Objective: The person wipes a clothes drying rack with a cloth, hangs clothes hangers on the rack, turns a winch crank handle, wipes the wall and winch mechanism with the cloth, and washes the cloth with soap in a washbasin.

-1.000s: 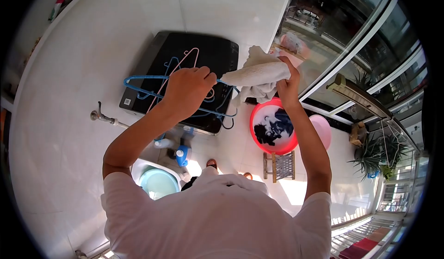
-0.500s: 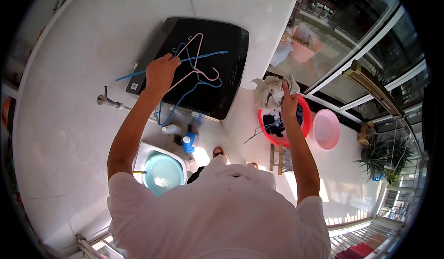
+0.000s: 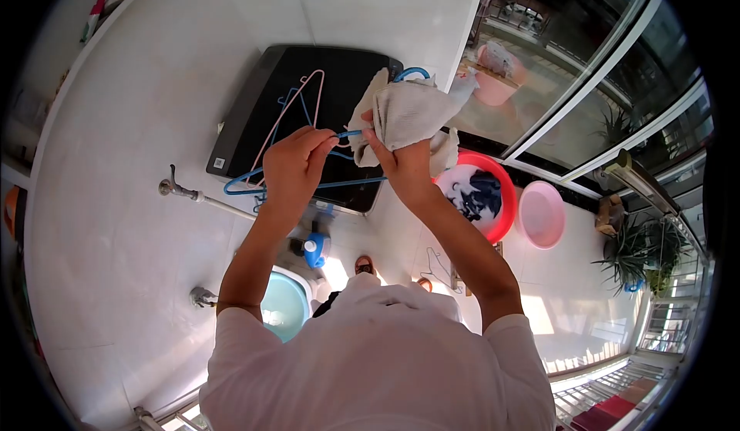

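Note:
Pinched in my left hand (image 3: 297, 161) is a blue hanger (image 3: 245, 187), held over the black washing machine lid (image 3: 254, 107). My right hand (image 3: 401, 167) is closed on a beige cloth (image 3: 408, 115), close beside my left hand. The cloth drapes over part of the hanger, and the blue hook (image 3: 412, 71) shows above it. A pink hanger (image 3: 317, 96) and another blue hanger lie on the lid behind my left hand.
To the right stand a red basin (image 3: 505, 200) with dark clothes in sudsy water and a pink basin (image 3: 542, 215). A blue bottle (image 3: 316, 249) and a teal basin (image 3: 284, 308) are below. Plants (image 3: 628, 250) stand far right, near glass windows.
My right hand has brought the cloth from above the red basin to the washing machine. My left hand has moved down and right with the blue hanger, which now meets the cloth.

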Tool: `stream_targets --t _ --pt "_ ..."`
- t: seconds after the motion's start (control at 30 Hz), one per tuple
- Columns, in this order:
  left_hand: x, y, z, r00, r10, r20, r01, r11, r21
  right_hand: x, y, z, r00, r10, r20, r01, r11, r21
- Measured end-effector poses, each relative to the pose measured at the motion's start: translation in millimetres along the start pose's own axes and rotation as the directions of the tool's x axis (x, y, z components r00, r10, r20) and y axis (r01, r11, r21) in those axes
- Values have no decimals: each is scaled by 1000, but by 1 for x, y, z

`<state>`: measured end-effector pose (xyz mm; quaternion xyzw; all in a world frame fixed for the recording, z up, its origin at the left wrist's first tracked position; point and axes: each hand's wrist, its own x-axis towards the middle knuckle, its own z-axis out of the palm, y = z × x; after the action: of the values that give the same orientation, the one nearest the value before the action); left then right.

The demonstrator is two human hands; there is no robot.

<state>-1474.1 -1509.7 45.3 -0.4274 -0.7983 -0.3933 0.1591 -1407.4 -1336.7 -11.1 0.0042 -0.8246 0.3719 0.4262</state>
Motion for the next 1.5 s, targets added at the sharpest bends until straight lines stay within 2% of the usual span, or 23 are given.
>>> stream_targets --t 0.03,0.1,0.17,0.23,0.27,0.3,0.33,0.47,0.5,0.53,0.6,0.63,0.67,0.73,0.8,0.93,1.03,1.13,1.23,1.37,1.4,1.43,1.5 --pt "-4 -1 2 1000 4 18 -3 1000 -17 -8 7 7 997 -74 -29 69 987 -145" --pt "-13 -5 3 998 9 62 -6 999 -49 -26 29 -3 991 -75 113 99 969 -226" --pt "-19 -9 -13 998 -60 22 62 995 -76 -62 82 -21 976 130 178 -142 988 56" --pt "-23 -15 -32 996 -90 -3 89 993 -77 -89 118 -61 959 138 249 -177 974 144" --pt "-27 -18 -29 996 -86 35 90 986 -138 -92 117 -79 952 -33 304 59 995 -75" --pt "-32 -22 -23 994 -79 69 91 977 -195 -89 109 -86 944 -42 326 87 988 -124" --pt "-35 -25 -18 992 -62 113 89 963 -253 -90 98 -92 940 -40 339 106 978 -177" --pt "-41 -24 -21 996 -91 0 86 942 -324 -117 114 -128 963 -104 248 200 894 -400" --pt "-44 -33 -24 993 -111 -32 91 926 -365 -138 146 -136 989 42 145 19 919 -395" --pt "-45 -35 -22 986 -163 -40 131 895 -427 -148 160 -143 929 369 13 -355 904 -239" --pt "-45 -39 -21 961 -273 -51 203 815 -542 -158 167 -149 736 623 -265 -595 782 187" --pt "-45 -38 -15 953 -300 -36 222 778 -587 -145 147 -146 654 698 -291 -561 706 432" --pt "-44 -33 -7 939 -344 -9 258 720 -644 -136 123 -150 590 798 -127 -584 529 616" --pt "-41 -15 12 908 -412 74 325 584 -744 -120 116 -142 645 754 -123 -423 487 765" --pt "-38 -1 27 907 -395 147 354 528 -772 -85 81 -131 682 731 -19 -281 286 916" --pt "-33 26 69 892 -396 219 373 369 -851 -32 28 -97 781 623 43 -128 92 988" --pt "-23 45 82 888 -421 186 314 257 -914 -45 18 -72 809 585 57 -297 323 899" --pt "-16 65 83 908 -387 159 267 242 -933 -81 10 -18 752 655 77 -370 321 872" --pt "-21 64 88 902 -374 215 320 245 -915 -100 6 -1 702 712 -20 -466 481 742" --pt "-36 63 86 881 -378 283 359 146 -922 -82 37 -26 785 590 -189 -415 728 546" --pt "-40 65 85 881 -359 307 380 151 -913 -69 50 -35 810 524 -265 -332 781 529" --pt "-44 68 84 880 -341 330 400 160 -902 -53 57 -48 700 659 -276 -438 701 564" --pt "-51 70 83 866 -326 378 446 164 -880 -31 87 -74 660 640 -393 -409 745 527"
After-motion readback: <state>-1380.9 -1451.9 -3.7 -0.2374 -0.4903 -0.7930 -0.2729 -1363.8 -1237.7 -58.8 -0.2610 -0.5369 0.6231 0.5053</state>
